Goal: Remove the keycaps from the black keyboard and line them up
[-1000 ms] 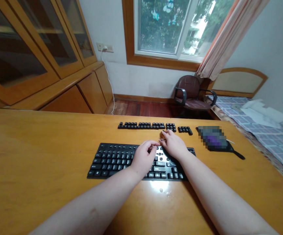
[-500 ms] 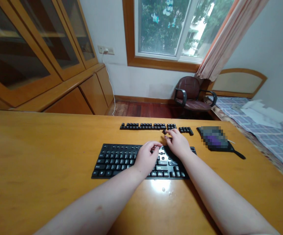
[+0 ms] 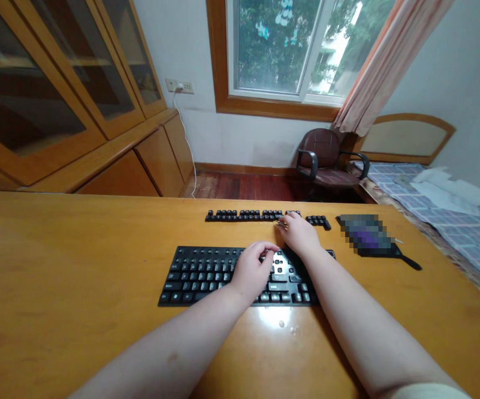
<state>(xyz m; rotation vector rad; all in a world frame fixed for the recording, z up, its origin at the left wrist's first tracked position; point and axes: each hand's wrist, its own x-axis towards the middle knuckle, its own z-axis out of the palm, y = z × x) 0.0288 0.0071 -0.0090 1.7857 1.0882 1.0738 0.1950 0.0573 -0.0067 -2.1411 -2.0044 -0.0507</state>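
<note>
A black keyboard (image 3: 206, 275) lies on the wooden desk, with several keycaps absent at its upper right. My left hand (image 3: 253, 271) rests over its middle, fingers curled and the thumb and index tips drawn close together near the bare key spots. Anything between those tips is too small to make out. Beyond the keyboard, loose black keycaps (image 3: 248, 215) stand in rows. My right hand (image 3: 301, 235) reaches over to these rows with its fingers pinched. A small thin glint shows at the right fingertips, but what they hold is unclear.
A black pouch-like item (image 3: 381, 250), partly pixelated, lies at the right of the desk (image 3: 77, 266). Past the desk are an office chair (image 3: 320, 155), a bed (image 3: 472, 233) and a window. Glass-fronted cabinets (image 3: 98, 72) line the left.
My right hand has moved slightly up and left, nearer the loose keycaps, and now covers part of their rows. My left hand stays over the keyboard. The view has shifted a little.
</note>
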